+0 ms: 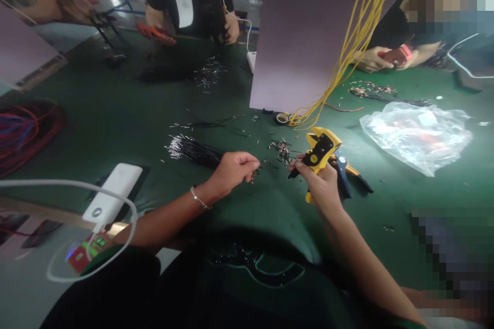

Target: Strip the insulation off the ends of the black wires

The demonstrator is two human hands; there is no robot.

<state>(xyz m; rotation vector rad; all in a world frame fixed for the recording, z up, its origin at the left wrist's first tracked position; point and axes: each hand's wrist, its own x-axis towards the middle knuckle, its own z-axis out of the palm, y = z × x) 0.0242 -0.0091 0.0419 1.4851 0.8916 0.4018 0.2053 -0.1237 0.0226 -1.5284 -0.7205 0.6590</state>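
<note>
My right hand [324, 185] is wrapped round a yellow and black wire stripper [323, 146], its head pointing up and away from me. The thumb and a finger of that hand also reach toward small metal terminals [283, 150] piled just beyond. My left hand [236, 168] is closed in a pinch over the green table; whatever lies between its fingertips is too small to make out. Small copper-coloured bits show below those fingertips. Behind my left hand lies a bundle of black wires [198, 151] with bright ends at the left. A second hand tool [343, 172], dark with orange, lies beside my right hand.
Yellow wires [357, 41] hang in front of a pale panel [297, 46] to a tape roll [282, 119]. A clear plastic bag [419, 133] lies right. A white power bank [113, 193] with a cable and red-blue wire coils [27, 131] are left. Co-workers' hands hold red tools across the table.
</note>
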